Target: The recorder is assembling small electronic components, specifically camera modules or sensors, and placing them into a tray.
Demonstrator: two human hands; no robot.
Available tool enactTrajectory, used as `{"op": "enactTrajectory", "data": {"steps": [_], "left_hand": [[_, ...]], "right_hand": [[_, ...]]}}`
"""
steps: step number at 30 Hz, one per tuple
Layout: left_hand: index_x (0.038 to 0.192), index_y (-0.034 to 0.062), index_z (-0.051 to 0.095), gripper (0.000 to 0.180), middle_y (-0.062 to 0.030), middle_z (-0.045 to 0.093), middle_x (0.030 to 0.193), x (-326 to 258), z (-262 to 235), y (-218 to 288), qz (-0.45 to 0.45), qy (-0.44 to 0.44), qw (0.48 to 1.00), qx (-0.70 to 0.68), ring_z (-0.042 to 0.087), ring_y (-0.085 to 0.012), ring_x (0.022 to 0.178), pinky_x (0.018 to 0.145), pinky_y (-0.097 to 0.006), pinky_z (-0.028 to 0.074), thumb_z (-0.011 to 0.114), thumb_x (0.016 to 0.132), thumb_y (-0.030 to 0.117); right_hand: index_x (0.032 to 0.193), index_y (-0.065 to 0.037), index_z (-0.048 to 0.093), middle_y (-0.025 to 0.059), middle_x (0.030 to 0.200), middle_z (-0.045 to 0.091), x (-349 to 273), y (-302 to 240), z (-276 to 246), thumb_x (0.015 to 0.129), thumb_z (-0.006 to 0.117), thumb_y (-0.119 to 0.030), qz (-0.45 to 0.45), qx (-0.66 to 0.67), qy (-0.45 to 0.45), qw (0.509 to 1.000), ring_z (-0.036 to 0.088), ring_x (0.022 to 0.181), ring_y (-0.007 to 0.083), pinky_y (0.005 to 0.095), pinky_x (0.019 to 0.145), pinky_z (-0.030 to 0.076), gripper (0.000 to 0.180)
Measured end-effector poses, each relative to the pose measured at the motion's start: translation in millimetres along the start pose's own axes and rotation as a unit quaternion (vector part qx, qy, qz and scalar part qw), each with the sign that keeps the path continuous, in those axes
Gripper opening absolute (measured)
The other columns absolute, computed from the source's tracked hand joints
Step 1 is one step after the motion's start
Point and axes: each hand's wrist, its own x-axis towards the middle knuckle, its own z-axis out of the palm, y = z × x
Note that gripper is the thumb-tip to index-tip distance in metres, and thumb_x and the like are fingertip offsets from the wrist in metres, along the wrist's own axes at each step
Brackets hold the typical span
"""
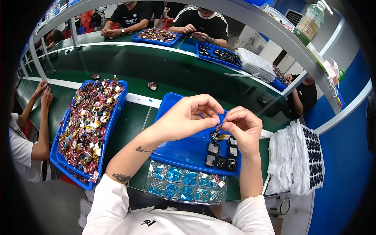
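Your right hand (246, 127) has its grip pinched on a small reddish part (219, 126), right side of the blue tray (178, 145). Your left hand's (192, 117) fingertips are just beside it, honestly can't tell if they're grabbing anything. Black blocks (212, 149) sit nearer you.

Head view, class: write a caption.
Left hand and right hand hover close together above a blue tray of black lens modules.

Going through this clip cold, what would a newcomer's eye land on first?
Probably the heap of small red, white and yellow parts filling a blue tray at left. Next, the left hand and right hand, close together over a second blue tray at centre that holds small dark modules. The white stack at right also stands out.
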Motion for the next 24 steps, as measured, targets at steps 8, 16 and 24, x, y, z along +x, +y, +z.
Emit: {"op": "enactTrajectory", "data": {"steps": [8,16,24], "left_hand": [[0.096,-0.0006,0.062,0.017,-0.0048,0.063,0.087,-3.7,4.4,-0.3,0.005,0.04,0.999,0.026,0.06,-0.0086,0.081,0.074,-0.023,0.049,0.068,0.085,0.012],[0.08,-0.0003,0.069,0.012,-0.0034,0.066,0.075,-5.0,-2.1,7.7,-0.111,-0.001,0.99,0.086,0.059,-0.0063,0.072,0.064,-0.02,0.046,0.066,0.085,0.01],[0.078,0.0018,0.07,0.007,-0.0062,0.066,0.072,-3.5,-2.6,8.8,0.214,0.089,0.908,0.35,0.059,-0.0148,0.068,0.061,-0.027,0.044,0.073,0.071,0.003]], "right_hand": [[0.087,0.004,0.065,0.0111,0.088,0.061,-4.4,-0.8,1.8,0.075,0.067,0.014,-0.058,-0.033,0.002,0.998,0.063,0.08,0.0164,0.0267,0.072,0.056,0.016],[0.086,0.004,0.066,0.0112,0.088,0.061,-5.0,-3.5,2.3,0.075,0.068,0.011,-0.066,-0.052,-0.005,0.996,0.063,0.081,0.0156,0.0257,0.07,0.057,0.014],[0.088,0.001,0.061,0.0066,0.082,0.063,-3.5,-2.7,9.5,0.081,0.07,-0.001,0.038,0.009,0.092,0.995,0.063,0.072,0.0103,0.0213,0.06,0.053,0.012]]}}
